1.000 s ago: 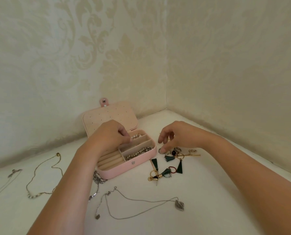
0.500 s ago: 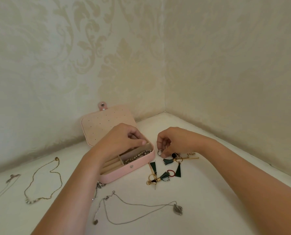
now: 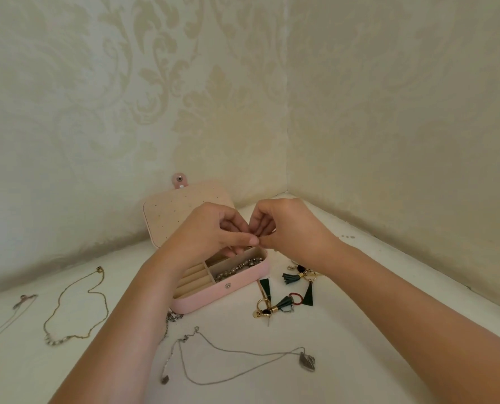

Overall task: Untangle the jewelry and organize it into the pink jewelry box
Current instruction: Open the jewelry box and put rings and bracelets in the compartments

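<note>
Cream damask wallpaper on left wall (image 3: 97, 112) & right wall (image 3: 403, 112), meeting at vertical corner seam (image 3: 286, 141). White surface (image 3: 359, 345) runs into that corner. Light soft, even.

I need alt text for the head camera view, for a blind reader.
The left hand and right hand meet above an open pink jewelry box, apparently pinching a tiny item together. Thin chain necklaces and dark green tassel earrings lie around it on the white surface.

- Your pink jewelry box (image 3: 243, 282) stands open at far centre, with a beaded bracelet (image 3: 237, 268) inside.
- Tangled tassel earrings (image 3: 286, 298) lie just right of it.
- Swan necklace (image 3: 307, 361) lies near, gold chain (image 3: 76, 310) left.
- A tiny piece (image 3: 257, 239), mostly hidden, is pinched above the box.
</note>
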### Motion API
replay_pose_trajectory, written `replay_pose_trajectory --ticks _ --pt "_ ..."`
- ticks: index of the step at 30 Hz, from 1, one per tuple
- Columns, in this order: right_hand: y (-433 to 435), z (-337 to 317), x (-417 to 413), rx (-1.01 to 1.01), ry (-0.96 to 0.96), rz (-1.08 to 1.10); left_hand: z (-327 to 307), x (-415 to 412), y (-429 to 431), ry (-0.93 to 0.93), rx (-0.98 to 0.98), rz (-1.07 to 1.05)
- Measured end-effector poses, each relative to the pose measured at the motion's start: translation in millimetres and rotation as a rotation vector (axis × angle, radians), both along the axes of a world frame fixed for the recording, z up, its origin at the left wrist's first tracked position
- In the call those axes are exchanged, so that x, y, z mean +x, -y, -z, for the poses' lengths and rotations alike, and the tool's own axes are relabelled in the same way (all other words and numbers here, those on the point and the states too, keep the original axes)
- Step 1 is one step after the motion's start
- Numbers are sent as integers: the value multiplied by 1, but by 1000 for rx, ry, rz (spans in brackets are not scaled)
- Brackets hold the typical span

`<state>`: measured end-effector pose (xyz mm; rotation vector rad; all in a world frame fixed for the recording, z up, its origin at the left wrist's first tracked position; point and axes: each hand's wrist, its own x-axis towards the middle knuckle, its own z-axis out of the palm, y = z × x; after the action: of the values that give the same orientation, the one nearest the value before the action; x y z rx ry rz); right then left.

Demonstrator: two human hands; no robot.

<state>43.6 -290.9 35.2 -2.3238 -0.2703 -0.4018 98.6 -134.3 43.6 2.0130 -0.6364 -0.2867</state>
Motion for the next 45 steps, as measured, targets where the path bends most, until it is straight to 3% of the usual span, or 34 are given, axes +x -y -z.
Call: replay_pose_trajectory --ticks 7,10,13,19,45 --pt "-12 11 1 62 121 12 -7 7 -18 -25 17 -40" --pt "-9 20 6 -118 157 54 -5 16 -28 -12 34 -127" --pt "-2 30 10 -252 83 109 -4 23 -40 -24 66 -203" --pt "2 39 14 -260 -6 115 -4 36 -61 73 255 -286" --pt "2 40 15 -290 -6 107 -1 40 -71 35 350 -185"
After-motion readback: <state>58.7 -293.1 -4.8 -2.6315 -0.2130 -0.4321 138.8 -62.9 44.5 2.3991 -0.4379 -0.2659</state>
